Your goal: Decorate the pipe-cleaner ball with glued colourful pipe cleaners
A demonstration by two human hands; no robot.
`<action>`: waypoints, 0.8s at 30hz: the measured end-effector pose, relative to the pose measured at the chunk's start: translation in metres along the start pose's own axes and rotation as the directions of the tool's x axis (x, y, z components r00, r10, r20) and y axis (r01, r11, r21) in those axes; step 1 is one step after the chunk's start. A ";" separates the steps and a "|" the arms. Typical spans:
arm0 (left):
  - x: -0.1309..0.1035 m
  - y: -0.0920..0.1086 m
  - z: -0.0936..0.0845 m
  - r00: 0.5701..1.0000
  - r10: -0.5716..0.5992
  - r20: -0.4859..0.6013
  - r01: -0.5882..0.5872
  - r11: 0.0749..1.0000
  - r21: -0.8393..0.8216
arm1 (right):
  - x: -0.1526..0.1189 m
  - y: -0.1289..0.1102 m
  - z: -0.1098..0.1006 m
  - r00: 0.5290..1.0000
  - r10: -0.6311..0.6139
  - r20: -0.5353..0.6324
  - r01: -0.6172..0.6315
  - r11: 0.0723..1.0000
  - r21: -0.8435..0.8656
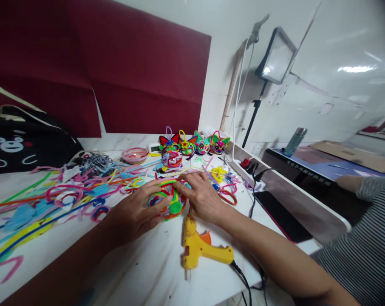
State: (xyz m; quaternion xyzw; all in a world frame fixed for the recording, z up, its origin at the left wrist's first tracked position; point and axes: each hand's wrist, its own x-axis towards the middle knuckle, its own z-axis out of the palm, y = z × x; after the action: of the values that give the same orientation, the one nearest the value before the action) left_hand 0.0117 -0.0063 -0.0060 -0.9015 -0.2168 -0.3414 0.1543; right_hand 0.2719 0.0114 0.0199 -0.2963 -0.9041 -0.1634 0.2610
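Observation:
Both hands are on a colourful pipe-cleaner craft piece (pixel 176 207) with striped coiled rounds and a green disc at its lower middle. My left hand (pixel 138 206) grips its left side, fingers bent over the top. From the right, my right hand (pixel 200 193) presses its fingertips onto the upper right of the piece. Part of the piece is hidden under the fingers. A yellow glue gun (pixel 195 246) lies just below my right hand, its cord running to the lower right. Behind the hands stand several finished animal-head ornaments (pixel 188 146) with pointed ears and loops.
Loose pipe cleaners (pixel 52 204) cover the left of the white table (pixel 141 272). A black bag (pixel 29 144) sits at the far left. On the right lie a black phone (pixel 283 216) and a power strip (pixel 243 170). Beyond a low partition (pixel 294 191), a person in a striped top (pixel 364 242) reaches over another table.

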 end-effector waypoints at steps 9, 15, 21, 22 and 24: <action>-0.005 -0.002 0.001 1.000 0.012 -0.001 -0.012 0.996 0.087 | -0.001 0.001 0.001 1.000 0.006 0.004 -0.006 1.000 0.019; -0.006 -0.001 0.002 1.000 0.004 -0.020 -0.002 0.996 0.085 | 0.000 0.000 0.000 1.000 0.004 0.005 -0.004 1.000 0.012; -0.006 0.001 0.001 1.000 -0.013 0.007 0.012 0.997 0.078 | 0.000 0.000 0.000 1.000 -0.001 0.000 0.001 1.000 -0.011; -0.006 0.001 0.002 1.000 -0.013 0.008 0.012 0.997 0.079 | 0.000 0.001 0.000 1.000 -0.003 -0.003 0.003 1.000 -0.015; -0.006 0.002 0.002 1.000 -0.022 0.001 0.021 0.997 0.073 | -0.001 0.001 0.001 1.000 -0.006 -0.010 0.006 1.000 -0.018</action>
State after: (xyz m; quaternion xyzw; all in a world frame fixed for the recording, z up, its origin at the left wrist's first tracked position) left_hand 0.0093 -0.0086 -0.0117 -0.8931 -0.2390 -0.3341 0.1834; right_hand 0.2723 0.0120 0.0190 -0.2951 -0.9022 -0.1736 0.2623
